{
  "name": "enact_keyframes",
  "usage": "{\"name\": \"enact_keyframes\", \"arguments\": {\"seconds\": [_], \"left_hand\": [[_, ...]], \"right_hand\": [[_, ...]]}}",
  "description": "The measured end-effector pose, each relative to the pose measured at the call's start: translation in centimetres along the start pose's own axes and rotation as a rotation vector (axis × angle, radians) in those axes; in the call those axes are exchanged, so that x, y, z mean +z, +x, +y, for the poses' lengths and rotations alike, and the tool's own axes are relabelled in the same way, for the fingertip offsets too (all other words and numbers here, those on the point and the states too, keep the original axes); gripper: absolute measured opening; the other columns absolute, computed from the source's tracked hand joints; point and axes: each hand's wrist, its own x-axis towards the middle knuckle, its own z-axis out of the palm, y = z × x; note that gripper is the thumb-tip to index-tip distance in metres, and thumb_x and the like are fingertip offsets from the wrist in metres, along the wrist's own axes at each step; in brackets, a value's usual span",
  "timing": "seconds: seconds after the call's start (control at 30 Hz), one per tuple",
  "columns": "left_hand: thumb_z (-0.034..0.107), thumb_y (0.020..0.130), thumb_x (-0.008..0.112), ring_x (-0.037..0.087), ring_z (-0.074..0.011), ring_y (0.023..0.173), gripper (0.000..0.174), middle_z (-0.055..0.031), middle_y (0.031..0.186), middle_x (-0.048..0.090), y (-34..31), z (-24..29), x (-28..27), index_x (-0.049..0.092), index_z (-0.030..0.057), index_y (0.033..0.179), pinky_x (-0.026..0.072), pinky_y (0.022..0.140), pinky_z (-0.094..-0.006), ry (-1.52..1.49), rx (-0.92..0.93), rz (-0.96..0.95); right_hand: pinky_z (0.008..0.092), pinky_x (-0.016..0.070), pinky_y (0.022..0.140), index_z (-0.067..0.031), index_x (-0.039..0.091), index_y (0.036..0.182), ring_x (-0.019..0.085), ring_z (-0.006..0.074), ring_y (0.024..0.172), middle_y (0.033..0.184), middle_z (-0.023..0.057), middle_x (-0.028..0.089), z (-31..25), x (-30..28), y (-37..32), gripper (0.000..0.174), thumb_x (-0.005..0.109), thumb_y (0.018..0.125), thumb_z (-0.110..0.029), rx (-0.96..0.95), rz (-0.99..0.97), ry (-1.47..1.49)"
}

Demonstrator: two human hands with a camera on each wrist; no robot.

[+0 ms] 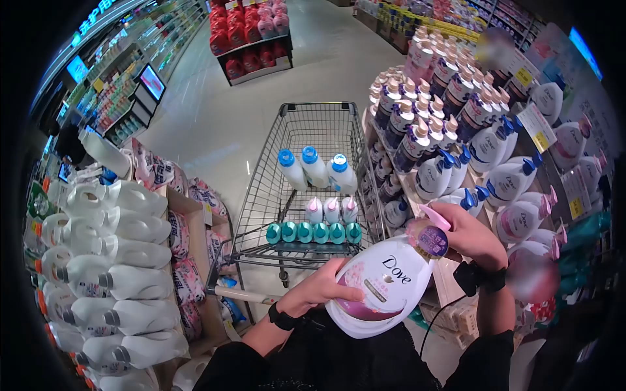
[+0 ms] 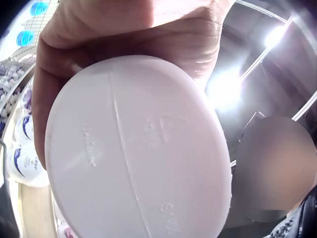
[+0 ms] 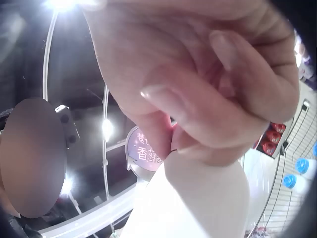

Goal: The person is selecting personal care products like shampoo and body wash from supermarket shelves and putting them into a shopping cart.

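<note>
A white Dove pump bottle with a pink pump head and a round purple tag is tilted in front of the body. Low on its side my left hand grips it, thumb across the front label. My right hand holds it at the neck, by the pump. The left wrist view shows the bottle's flat white base facing the camera. In the right wrist view, curled fingers close around the bottle's top beside the purple tag.
A wire shopping cart holds three blue-capped white bottles, three pink-topped bottles and several teal-topped ones. Dove pump bottles fill a display at right. White jugs are stacked at left. A red-bottle stand is ahead.
</note>
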Motion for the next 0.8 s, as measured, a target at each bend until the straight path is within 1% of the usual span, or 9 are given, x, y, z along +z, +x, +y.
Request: {"name": "enact_keyframes", "arguments": {"seconds": [0.17, 0.3, 0.37, 0.43, 0.47, 0.53, 0.57, 0.67, 0.8], "left_hand": [[0.016, 0.068, 0.090, 0.060, -0.0134, 0.108, 0.071, -0.0076, 0.119, 0.065, -3.8, -1.2, -2.2, 0.056, -0.0018, 0.128, 0.0469, 0.097, -0.0312, 0.020, 0.139, 0.095], [0.029, 0.075, 0.085, 0.060, -0.0198, 0.111, 0.069, -0.0100, 0.120, 0.064, -7.0, -3.4, -4.1, 0.055, -0.0010, 0.130, 0.0464, 0.098, -0.0346, 0.400, 0.269, 0.526], [0.042, 0.079, 0.079, 0.065, -0.0261, 0.107, 0.062, -0.0131, 0.113, 0.069, -9.1, -4.6, -5.1, 0.060, 0.0047, 0.126, 0.0491, 0.095, -0.0349, 0.659, 0.226, 0.780], [0.040, 0.083, 0.075, 0.070, -0.0222, 0.087, 0.049, -0.0105, 0.108, 0.070, -11.9, -5.1, -5.0, 0.064, 0.0091, 0.119, 0.0537, 0.083, -0.0393, 0.800, -0.030, 0.954], [0.040, 0.083, 0.075, 0.070, -0.0222, 0.087, 0.049, -0.0105, 0.108, 0.070, -12.8, -6.9, -6.0, 0.064, 0.0091, 0.119, 0.0537, 0.083, -0.0393, 0.797, -0.029, 0.994], [0.051, 0.083, 0.069, 0.068, -0.0282, 0.063, 0.041, -0.0102, 0.082, 0.071, -13.6, -11.2, -8.9, 0.072, 0.0128, 0.096, 0.0536, 0.067, -0.0416, 1.268, 0.038, 1.140], [0.051, 0.083, 0.069, 0.068, -0.0282, 0.063, 0.041, -0.0102, 0.082, 0.071, -13.8, -11.1, -8.8, 0.072, 0.0128, 0.096, 0.0536, 0.067, -0.0416, 1.267, 0.034, 1.152], [0.056, 0.082, 0.063, 0.063, -0.0310, 0.055, 0.048, -0.0086, 0.051, 0.059, -13.1, -11.8, -7.2, 0.068, 0.0151, 0.057, 0.0488, 0.055, -0.0415, 1.423, -0.176, 1.094], [0.049, 0.080, 0.068, 0.061, -0.0305, 0.049, 0.044, -0.0085, 0.048, 0.057, -13.1, -10.5, -8.3, 0.065, 0.0141, 0.053, 0.0473, 0.051, -0.0407, 1.432, -0.134, 1.142]], "right_hand": [[0.0217, 0.0349, 0.043, -0.0034, 0.053, 0.084, 0.049, 0.0039, 0.052, 0.064, -0.0014, 0.053, -3.9, 4.1, 2.5, 0.022, 0.070, 0.085, -0.016, 0.002, -0.077, -0.031], [0.0277, 0.0402, 0.055, 0.0003, 0.055, 0.082, 0.049, 0.0082, 0.062, 0.066, 0.0031, 0.052, -4.1, 7.3, 6.1, 0.030, 0.077, 0.075, -0.019, -0.388, -0.049, -0.383], [0.0297, 0.0434, 0.057, 0.0022, 0.056, 0.082, 0.054, 0.0124, 0.062, 0.068, 0.0089, 0.056, -5.6, 8.8, 7.9, 0.033, 0.078, 0.072, -0.021, -0.421, -0.061, -0.487], [0.0336, 0.0470, 0.059, 0.0036, 0.058, 0.085, 0.058, 0.0183, 0.062, 0.069, 0.0134, 0.061, -5.3, 9.8, 10.3, 0.035, 0.077, 0.070, -0.021, -0.414, 0.094, -0.579], [0.0387, 0.0495, 0.061, 0.0043, 0.058, 0.086, 0.063, 0.0275, 0.061, 0.070, 0.0178, 0.064, -5.1, 10.7, 12.0, 0.037, 0.076, 0.069, -0.023, -0.515, 0.131, -0.576], [0.0402, 0.0502, 0.062, 0.0048, 0.058, 0.086, 0.064, 0.0318, 0.063, 0.071, 0.0199, 0.064, -3.2, 11.4, 15.6, 0.038, 0.076, 0.069, -0.024, -0.497, 0.155, -0.647], [0.0418, 0.0509, 0.064, 0.0052, 0.058, 0.086, 0.065, 0.0361, 0.065, 0.073, 0.0220, 0.065, -2.3, 11.8, 17.6, 0.039, 0.075, 0.069, -0.025, -0.464, 0.196, -0.720], [0.0436, 0.0516, 0.068, 0.0054, 0.058, 0.085, 0.066, 0.0402, 0.074, 0.079, 0.0256, 0.065, 1.3, 12.5, 22.4, 0.040, 0.074, 0.069, -0.028, -0.355, 0.220, -0.726], [0.0455, 0.0526, 0.072, 0.0064, 0.059, 0.087, 0.067, 0.0408, 0.078, 0.083, 0.0267, 0.067, 8.3, 13.9, 32.8, 0.042, 0.072, 0.070, -0.030, -0.317, 0.298, -0.629]]}}
